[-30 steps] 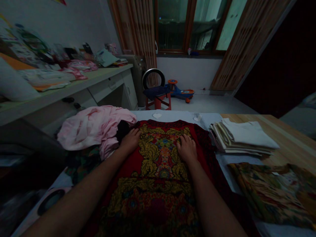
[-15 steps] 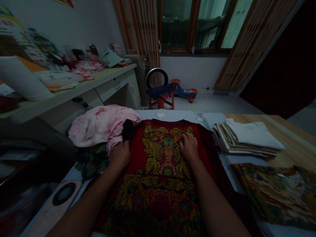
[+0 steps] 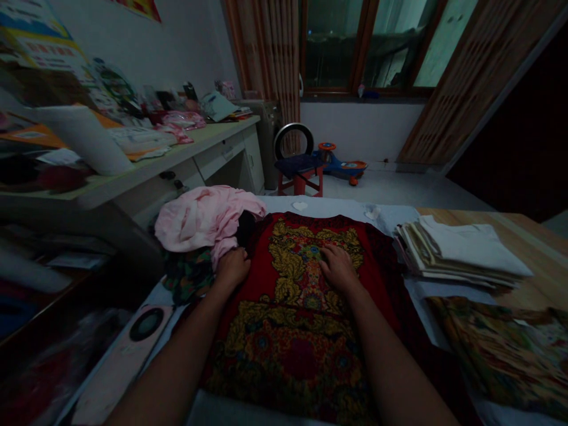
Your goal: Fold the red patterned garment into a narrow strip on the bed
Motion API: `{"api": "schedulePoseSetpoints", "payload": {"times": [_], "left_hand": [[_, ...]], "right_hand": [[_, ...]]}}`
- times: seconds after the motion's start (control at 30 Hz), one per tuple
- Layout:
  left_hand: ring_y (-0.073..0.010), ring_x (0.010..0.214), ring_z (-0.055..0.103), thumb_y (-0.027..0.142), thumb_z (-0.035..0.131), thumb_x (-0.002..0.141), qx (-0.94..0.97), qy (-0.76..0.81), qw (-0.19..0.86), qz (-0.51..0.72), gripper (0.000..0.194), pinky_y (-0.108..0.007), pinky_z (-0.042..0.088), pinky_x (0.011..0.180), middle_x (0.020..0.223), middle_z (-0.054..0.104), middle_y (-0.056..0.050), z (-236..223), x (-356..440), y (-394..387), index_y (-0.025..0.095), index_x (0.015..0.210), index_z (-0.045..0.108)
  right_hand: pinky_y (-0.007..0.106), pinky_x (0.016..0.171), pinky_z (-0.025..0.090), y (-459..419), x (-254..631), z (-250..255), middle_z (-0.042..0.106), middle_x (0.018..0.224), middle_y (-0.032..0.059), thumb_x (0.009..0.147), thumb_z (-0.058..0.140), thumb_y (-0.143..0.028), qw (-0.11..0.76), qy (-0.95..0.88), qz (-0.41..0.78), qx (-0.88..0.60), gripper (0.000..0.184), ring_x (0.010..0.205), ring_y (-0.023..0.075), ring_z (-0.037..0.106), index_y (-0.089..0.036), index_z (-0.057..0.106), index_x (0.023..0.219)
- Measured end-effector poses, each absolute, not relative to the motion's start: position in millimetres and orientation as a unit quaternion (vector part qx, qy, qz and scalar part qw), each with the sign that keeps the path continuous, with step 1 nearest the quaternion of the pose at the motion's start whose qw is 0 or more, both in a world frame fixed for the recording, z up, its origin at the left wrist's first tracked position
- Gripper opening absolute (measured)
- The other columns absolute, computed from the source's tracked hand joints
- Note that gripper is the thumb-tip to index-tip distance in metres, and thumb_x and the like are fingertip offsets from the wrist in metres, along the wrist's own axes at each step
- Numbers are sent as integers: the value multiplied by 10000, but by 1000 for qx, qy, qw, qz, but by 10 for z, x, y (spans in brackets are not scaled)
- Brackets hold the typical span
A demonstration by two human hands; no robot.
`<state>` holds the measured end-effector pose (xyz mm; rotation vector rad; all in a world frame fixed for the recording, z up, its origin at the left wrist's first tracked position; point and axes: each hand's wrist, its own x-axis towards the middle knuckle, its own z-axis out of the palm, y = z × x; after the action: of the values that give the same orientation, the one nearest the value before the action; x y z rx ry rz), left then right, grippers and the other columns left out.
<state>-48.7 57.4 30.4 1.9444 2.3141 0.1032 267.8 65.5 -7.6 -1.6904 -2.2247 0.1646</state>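
Note:
A dark red top [image 3: 261, 290] with gold leaf and flower patterns is spread on the table, its neckline at the far side. My left hand [image 3: 234, 269] is at the top's left edge, with its fingers curled closed on the fabric; the fingertips are hidden. Lying on the gold pattern near the chest, my right hand [image 3: 341, 269] has its fingers apart and slightly bent. Beside my left hand is a heap of pink cloth [image 3: 199, 219], with dark green patterned cloth [image 3: 189, 281] below it.
A folded stack of light clothes [image 3: 461, 251] is at right, with a camouflage-like patterned garment [image 3: 492, 349] nearer. A pink phone-shaped object [image 3: 124, 367] lies on the table's left edge. Beyond are a red stool [image 3: 300, 177], a ride-on toy [image 3: 341, 164] and a cluttered desk [image 3: 222, 136].
My right hand has slid left across the top toward the middle of its pattern. My left hand keeps its place at the left edge. The view has turned slightly left.

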Motion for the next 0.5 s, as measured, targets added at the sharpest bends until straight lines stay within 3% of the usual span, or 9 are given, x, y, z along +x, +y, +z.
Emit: {"api": "schedulePoseSetpoints", "payload": {"times": [0.2, 0.33, 0.4, 0.5], "left_hand": [[-275, 991, 665, 274, 408, 913, 631, 768, 38, 105, 208, -351, 475, 829, 1029, 696, -139, 288, -422, 519, 169, 1049, 524], [-281, 988, 677, 338, 518, 862, 604, 788, 82, 86, 336, -341, 483, 798, 1072, 697, -151, 332, -460, 539, 161, 1146, 485], [-284, 977, 680, 369, 611, 788, 599, 790, 110, 71, 384, -329, 484, 773, 1073, 699, -151, 339, -504, 570, 169, 1105, 525], [-284, 882, 688, 371, 678, 700, 606, 777, 163, 49, 244, -311, 477, 703, 924, 720, -128, 309, -578, 629, 186, 842, 608]], "right_hand": [[378, 1112, 298, 661, 2684, -95, 546, 1369, 88, 902, 526, -310, 172, -786, 56, -592, 395, 1265, 232, 458, -193, 601, 1272], [379, 1111, 302, 653, 2683, -74, 544, 1374, 88, 899, 522, -304, 172, -785, 58, -593, 393, 1266, 233, 462, -198, 602, 1268], [380, 1110, 303, 648, 2682, -65, 542, 1376, 91, 899, 521, -302, 174, -785, 57, -592, 392, 1266, 236, 463, -192, 603, 1266], [383, 1104, 311, 648, 2681, -62, 542, 1376, 94, 901, 521, -310, 174, -785, 58, -592, 396, 1263, 242, 467, -186, 601, 1268]]}}
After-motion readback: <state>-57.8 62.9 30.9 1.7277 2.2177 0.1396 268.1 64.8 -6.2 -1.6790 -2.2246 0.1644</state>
